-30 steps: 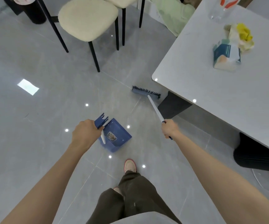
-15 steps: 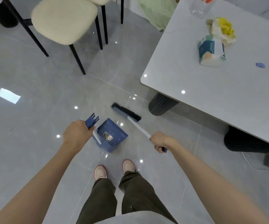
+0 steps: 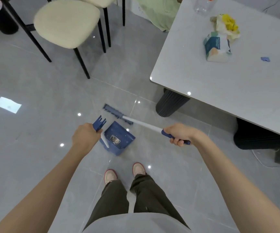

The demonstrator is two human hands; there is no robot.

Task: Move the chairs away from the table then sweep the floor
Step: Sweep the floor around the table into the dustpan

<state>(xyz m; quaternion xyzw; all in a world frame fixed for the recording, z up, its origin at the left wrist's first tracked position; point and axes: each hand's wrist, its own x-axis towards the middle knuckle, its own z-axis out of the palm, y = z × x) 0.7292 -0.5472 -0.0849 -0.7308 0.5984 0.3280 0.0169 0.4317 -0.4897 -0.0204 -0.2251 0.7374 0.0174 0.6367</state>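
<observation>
The left hand [image 3: 85, 138] is clenched round the blue plastic dustpan's [image 3: 119, 138] handle, hiding most of it. The right hand [image 3: 180, 134] grips the white-shafted blue broom [image 3: 118, 114], its blurred bristles just beyond the pan. Cream-cushioned black-legged chairs [image 3: 66, 22], tops cut off, stand well apart from the pale grey worktop [image 3: 220, 81].

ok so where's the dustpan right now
In the head view the blue dustpan sits on the floor just ahead of the person's shoes, held by the left hand, with the broom head right beyond it.
</observation>
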